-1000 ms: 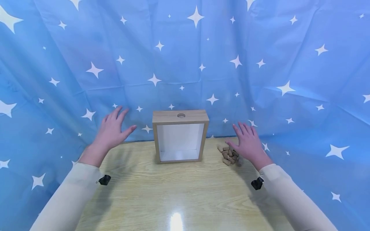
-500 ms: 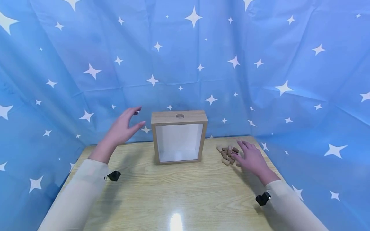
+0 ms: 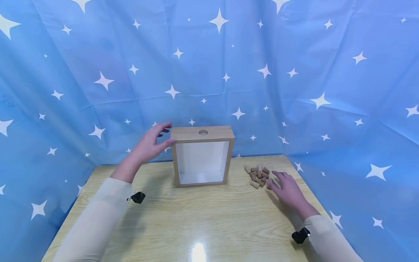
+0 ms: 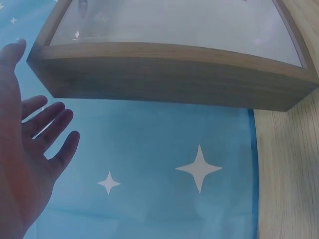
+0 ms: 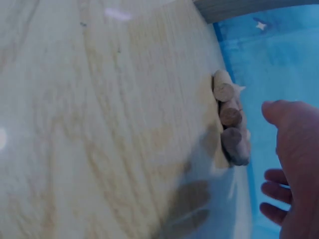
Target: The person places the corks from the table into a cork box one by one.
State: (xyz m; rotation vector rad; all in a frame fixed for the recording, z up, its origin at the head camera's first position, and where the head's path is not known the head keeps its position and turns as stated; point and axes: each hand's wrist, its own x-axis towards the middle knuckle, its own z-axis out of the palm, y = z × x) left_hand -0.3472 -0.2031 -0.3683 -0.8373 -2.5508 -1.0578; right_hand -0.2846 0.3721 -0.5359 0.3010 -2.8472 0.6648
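Observation:
A shallow wooden box [image 3: 186, 134] stands upright at the back of the table, with a clear front, a white inside and a round hole [image 3: 203, 132] in its top. My left hand [image 3: 148, 145] is at its upper left corner, fingers relaxed and parted. In the left wrist view a narrow gap shows between the fingers and the box's side [image 4: 164, 74]. To the right lies a small heap of wine corks [image 3: 254, 185], seen closer in the right wrist view as stacked corks [image 5: 231, 115]. My right hand [image 3: 288, 189] hovers just beside the heap, fingers loosely bent, holding nothing visible.
The wood-grain table [image 3: 203, 214] runs toward me in front of the box. A blue curtain with white stars [image 3: 206, 65] hangs close behind and along both sides. Small black wrist cameras [image 3: 138, 197] sit at both sleeves.
My left hand has moved right, up to the box's corner. My right hand has come down and toward me beside the corks. The box and the corks have stayed in place.

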